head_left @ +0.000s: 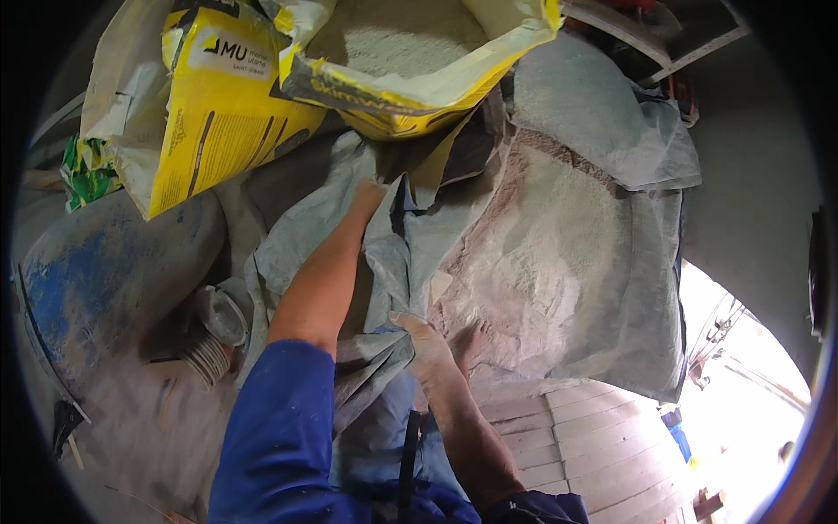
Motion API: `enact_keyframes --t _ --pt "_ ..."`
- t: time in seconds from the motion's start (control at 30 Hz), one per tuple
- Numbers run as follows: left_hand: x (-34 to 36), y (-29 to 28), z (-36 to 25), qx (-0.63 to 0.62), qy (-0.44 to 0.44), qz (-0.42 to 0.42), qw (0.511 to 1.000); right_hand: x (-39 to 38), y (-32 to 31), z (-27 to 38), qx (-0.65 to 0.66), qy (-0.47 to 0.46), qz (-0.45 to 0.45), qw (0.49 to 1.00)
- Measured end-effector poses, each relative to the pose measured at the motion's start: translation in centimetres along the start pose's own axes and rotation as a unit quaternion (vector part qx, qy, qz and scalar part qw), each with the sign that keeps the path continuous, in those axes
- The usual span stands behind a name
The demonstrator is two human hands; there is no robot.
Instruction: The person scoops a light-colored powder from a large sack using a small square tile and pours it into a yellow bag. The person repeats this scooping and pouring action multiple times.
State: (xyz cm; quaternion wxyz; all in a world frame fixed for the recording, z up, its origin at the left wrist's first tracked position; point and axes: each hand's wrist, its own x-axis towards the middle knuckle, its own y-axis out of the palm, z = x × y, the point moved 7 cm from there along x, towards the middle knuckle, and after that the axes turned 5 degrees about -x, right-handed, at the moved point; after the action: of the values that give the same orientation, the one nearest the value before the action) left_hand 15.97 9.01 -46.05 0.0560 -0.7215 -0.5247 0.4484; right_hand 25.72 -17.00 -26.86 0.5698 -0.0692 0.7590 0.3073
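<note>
Blue sleeve (278,419) at seven o'clock, left hand (372,187) up at eleven, grip hidden, can't tell; grey cloth (386,262) bunched mid-view, right hand (423,343) clutching its fold at six! Gathering cloth, seemingly; next needs steady tension.

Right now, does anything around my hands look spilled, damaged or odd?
Yes: pale powder lies loose on the grey sheeting, to the right of your right hand, rather than contained, though I can't tell whether it was spilled. Ahead, the open yellow bag has a crumpled, uneven rim.
</note>
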Motion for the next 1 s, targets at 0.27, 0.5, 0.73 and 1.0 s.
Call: enact_keyframes --t 0.27,0.5,0.73,1.0 --pt "6.2 -4.7 -3.4 0.173 0.213 -0.137 0.952 -1.8 2.4 1.2 -0.01 0.012 0.026 1.0" --pt "4.5 -5.4 -4.6 0.115 0.104 -0.036 0.987 -3.8 4.0 2.1 0.004 0.009 0.036 0.999" --pt "4.5 -4.5 -4.0 0.089 0.053 0.007 0.995 -3.6 3.3 1.8 0.002 0.033 0.025 0.999" --pt "0.3 -2.2 -2.5 0.075 0.0 0.021 0.997 -5.3 2.0 2.0 -0.01 0.026 0.001 1.0"
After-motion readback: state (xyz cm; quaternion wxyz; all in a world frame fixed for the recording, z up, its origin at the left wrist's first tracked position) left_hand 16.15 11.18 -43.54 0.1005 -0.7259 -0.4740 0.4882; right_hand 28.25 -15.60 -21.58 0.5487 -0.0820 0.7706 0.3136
